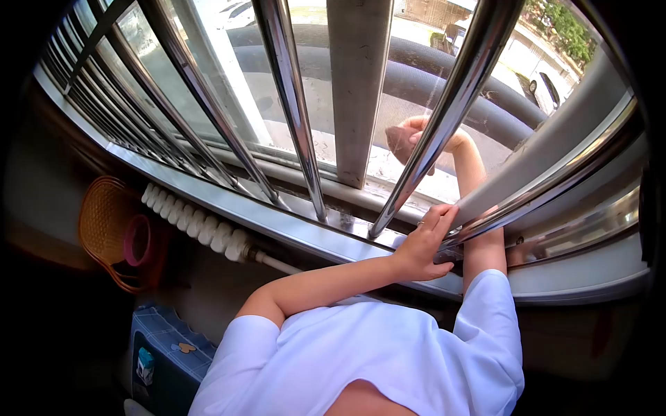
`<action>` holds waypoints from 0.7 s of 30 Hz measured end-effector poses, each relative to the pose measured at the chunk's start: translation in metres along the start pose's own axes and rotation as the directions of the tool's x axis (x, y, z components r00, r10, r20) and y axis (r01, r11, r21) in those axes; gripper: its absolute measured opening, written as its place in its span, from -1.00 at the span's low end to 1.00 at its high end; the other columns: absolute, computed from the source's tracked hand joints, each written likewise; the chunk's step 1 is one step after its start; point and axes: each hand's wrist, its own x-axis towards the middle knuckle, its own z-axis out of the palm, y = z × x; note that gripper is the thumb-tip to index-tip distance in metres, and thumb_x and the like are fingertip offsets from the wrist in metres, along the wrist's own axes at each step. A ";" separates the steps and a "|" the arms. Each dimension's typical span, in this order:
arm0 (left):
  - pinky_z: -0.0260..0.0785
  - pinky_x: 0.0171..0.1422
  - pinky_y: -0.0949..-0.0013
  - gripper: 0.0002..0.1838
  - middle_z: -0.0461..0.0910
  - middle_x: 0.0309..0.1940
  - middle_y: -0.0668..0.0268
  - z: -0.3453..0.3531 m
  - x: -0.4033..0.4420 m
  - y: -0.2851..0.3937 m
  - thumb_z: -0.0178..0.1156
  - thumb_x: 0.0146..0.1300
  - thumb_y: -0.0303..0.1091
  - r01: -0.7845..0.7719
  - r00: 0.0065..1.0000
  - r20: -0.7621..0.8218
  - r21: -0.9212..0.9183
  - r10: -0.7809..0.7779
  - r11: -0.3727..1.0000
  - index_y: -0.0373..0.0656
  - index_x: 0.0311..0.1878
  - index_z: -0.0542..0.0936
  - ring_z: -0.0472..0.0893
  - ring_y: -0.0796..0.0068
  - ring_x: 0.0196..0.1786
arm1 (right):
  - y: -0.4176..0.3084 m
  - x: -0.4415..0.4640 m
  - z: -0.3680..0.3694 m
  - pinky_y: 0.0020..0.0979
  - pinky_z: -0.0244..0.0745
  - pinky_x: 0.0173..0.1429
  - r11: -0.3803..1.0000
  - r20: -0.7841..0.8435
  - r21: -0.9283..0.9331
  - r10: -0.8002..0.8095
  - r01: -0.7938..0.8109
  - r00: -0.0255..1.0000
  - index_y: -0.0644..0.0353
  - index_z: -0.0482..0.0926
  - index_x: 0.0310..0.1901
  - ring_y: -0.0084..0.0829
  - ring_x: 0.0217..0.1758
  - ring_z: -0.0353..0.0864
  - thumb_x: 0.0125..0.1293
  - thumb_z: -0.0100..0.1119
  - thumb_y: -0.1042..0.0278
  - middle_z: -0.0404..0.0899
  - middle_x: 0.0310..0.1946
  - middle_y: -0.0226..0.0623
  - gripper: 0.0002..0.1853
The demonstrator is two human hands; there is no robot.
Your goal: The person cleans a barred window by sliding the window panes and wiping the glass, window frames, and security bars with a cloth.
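My left hand rests against the near end of the grey-white window frame, its fingers stretched out and the thumb apart below them. A ring shows on one finger. My right arm passes between the shiny metal bars to the outer side. Beyond the bars, seen through a mesh or pane, my right hand is closed on a brownish cloth, low at the window. One bar partly hides this hand, and the cloth's full shape cannot be made out.
More upright bars and a wide grey post stand to the left. Below the sill are a white radiator, an orange woven basket with a pink-rimmed container, and a blue-covered box. Thick dark pipes run outside.
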 end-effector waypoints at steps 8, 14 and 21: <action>0.18 0.45 0.16 0.01 0.12 0.32 -0.01 -0.012 -0.003 -0.001 0.37 -0.07 -0.46 0.002 0.997 0.078 -0.036 0.001 0.999 -0.34 0.46 0.04 0.24 -0.06 0.38 | 0.012 0.013 0.030 -0.48 0.54 0.02 0.992 0.288 -0.001 0.120 -0.125 0.950 0.29 0.44 0.25 -0.49 -0.06 0.60 0.17 0.33 0.52 0.63 -0.01 -0.15 -0.43; 0.15 0.48 0.18 0.07 0.05 0.35 -0.02 -0.004 -0.008 0.000 0.39 -0.03 -0.44 0.021 0.999 -0.033 -0.015 -0.021 1.000 -0.35 0.50 -0.04 0.19 -0.06 0.42 | 0.004 0.020 0.038 -0.52 0.62 -0.32 0.991 0.456 -0.086 0.132 -0.104 0.880 0.40 0.52 0.13 -0.54 -0.30 0.66 0.17 0.29 0.62 0.70 -0.23 -0.17 -0.56; 0.19 0.45 0.14 0.06 0.05 0.34 -0.02 -0.007 -0.004 0.001 0.38 -0.03 -0.44 0.067 0.997 0.026 0.080 -0.069 0.995 -0.34 0.49 -0.04 0.21 -0.08 0.39 | 0.005 0.018 0.043 -0.51 0.61 -0.26 0.983 0.450 0.084 0.107 -0.161 0.887 0.40 0.51 0.17 -0.53 -0.29 0.65 0.20 0.27 0.62 0.69 -0.20 -0.20 -0.54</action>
